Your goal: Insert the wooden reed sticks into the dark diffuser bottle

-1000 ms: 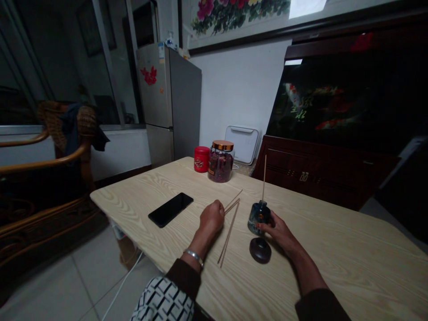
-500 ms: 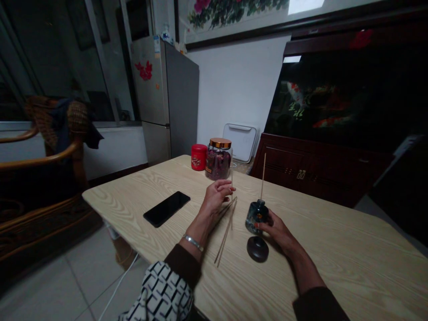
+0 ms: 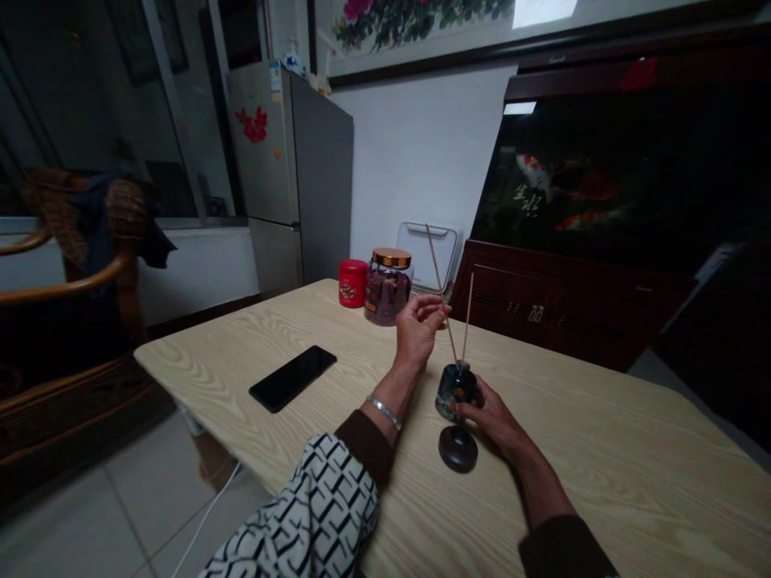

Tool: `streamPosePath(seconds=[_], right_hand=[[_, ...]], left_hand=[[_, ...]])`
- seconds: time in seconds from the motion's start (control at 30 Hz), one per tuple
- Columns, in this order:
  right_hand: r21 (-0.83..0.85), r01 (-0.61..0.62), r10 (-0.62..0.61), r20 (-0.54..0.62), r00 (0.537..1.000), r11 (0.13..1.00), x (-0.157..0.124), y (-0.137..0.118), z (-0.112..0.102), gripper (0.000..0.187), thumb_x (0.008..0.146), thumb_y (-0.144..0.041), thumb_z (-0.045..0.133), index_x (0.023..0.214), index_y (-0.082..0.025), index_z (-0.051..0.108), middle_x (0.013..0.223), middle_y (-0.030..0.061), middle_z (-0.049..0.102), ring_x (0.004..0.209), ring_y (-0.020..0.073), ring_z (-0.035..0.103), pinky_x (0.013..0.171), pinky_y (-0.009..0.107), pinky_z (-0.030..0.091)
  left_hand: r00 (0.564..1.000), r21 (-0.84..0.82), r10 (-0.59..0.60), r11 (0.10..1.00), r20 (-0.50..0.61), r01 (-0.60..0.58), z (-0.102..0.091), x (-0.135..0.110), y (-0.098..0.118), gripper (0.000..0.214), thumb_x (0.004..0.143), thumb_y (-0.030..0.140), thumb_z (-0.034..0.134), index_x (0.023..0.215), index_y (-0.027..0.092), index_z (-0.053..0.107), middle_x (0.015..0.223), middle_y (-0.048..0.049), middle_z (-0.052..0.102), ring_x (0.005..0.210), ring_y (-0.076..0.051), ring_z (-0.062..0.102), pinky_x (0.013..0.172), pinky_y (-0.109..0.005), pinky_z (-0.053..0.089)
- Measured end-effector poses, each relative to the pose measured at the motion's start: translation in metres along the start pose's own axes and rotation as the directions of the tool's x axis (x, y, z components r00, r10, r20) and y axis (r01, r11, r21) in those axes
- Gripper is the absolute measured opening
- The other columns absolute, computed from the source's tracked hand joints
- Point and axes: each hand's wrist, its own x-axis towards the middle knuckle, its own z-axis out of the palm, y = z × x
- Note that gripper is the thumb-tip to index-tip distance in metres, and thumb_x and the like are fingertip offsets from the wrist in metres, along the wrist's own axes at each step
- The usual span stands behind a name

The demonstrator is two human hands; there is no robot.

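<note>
Left hand (image 3: 418, 333): reed stick (image 3: 437, 273) pinched between fingertips, angled toward dark glass diffuser bottle (image 3: 456, 392); right hand (image 3: 491, 417): wrapped around bottle, steadying it.

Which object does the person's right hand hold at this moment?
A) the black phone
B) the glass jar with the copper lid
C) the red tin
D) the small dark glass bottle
D. The fingers of the right hand wrap around the small dark glass bottle, which has one thin wooden stick standing in it.
</note>
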Motion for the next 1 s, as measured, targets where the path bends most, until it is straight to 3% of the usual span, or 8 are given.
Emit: streamPosePath(seconds=[0.5,0.77,1.0], right_hand=[[-0.043,0.016,-0.015,0.008,1.0,0.999,0.0,-0.002,0.001,0.059,0.065,-0.023,0.074,0.12,-0.023,0.053,0.107,0.0034,0.065,0.095,0.0221,0.06,0.085,0.036,0.045],[-0.062,0.041,-0.039,0.026,0.999,0.997,0.0,-0.003,0.001,0.056,0.067,-0.022,0.072,0.12,-0.023,0.052,0.105,0.0023,0.064,0.095,0.0206,0.059,0.086,0.034,0.044],[-0.088,0.034,-0.034,0.001,0.999,0.996,-0.001,-0.004,0.002,0.057,0.066,-0.025,0.074,0.119,-0.023,0.053,0.105,0.0022,0.065,0.099,0.023,0.058,0.088,0.037,0.044]], left_hand=[[0.997,0.022,0.051,0.998,0.06,-0.052,0.007,0.001,-0.004,0.029,0.069,0.028,0.073,0.09,0.015,0.059,0.082,-0.0038,0.064,0.079,-0.015,0.063,0.059,-0.022,0.053],[0.991,0.165,0.028,0.985,0.134,-0.05,0.005,-0.006,-0.019,0.022,0.072,0.025,0.07,0.09,0.015,0.061,0.082,-0.0039,0.066,0.077,-0.014,0.063,0.06,-0.022,0.052],[0.985,0.362,-0.013,0.931,0.175,-0.052,-0.008,-0.024,-0.03,0.014,0.072,0.019,0.069,0.085,0.015,0.065,0.081,-0.004,0.068,0.079,-0.015,0.065,0.07,-0.024,0.051]])
